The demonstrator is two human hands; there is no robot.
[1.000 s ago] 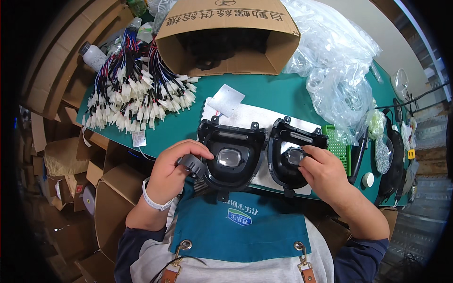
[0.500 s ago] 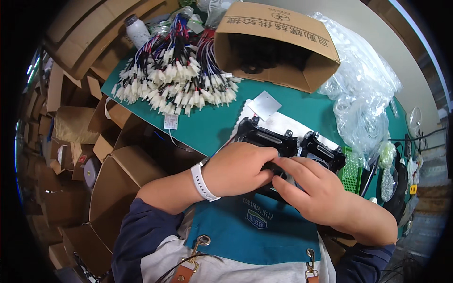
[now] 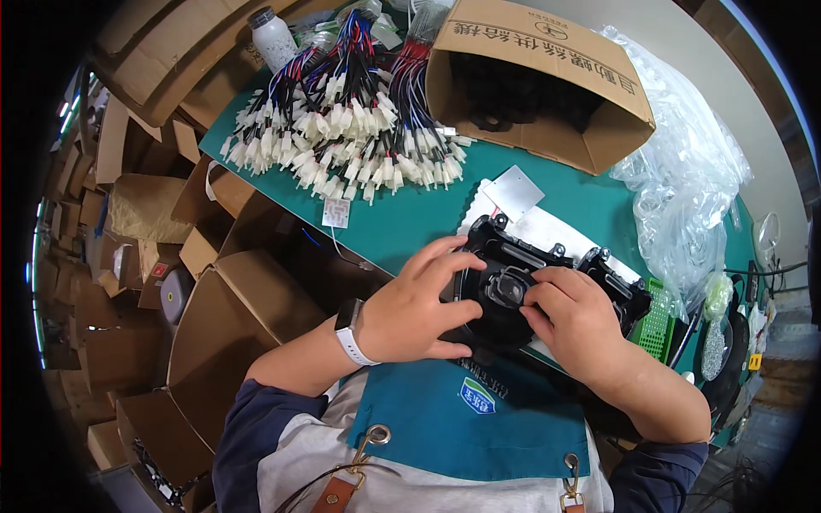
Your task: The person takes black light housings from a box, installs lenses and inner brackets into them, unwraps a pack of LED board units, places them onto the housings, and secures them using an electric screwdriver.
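A black plastic housing [image 3: 481, 329] lies before me at the table's near edge, with a round black part with a clear, lens-like cover [image 3: 506, 289] in its middle. My left hand [image 3: 419, 299] is open, its fingers spread over the left rim of the housing. At the right side of the clear-covered part, my right hand [image 3: 577, 321] has thumb and fingertips pinched together on its edge. The fingertips partly hide what they grip. Just right of this hand sits a second black housing [image 3: 611, 278]. Behind both lies a white cloth-like sheet [image 3: 552, 232] with a square metal plate [image 3: 513, 193] on it.
Bundled wires with white connectors [image 3: 342, 128] cover the back left. A tipped cardboard box [image 3: 547, 51] holds dark parts. Clear plastic bags [image 3: 684, 171] and a green basket [image 3: 657, 321] are at right. Cartons [image 3: 231, 333] fill the left; a bottle [image 3: 272, 38] stands behind.
My hands have moved apart, uncovering the clear-covered part. The left fingers have spread, and the right fingertips have closed at its side. The whole view has shifted slightly.
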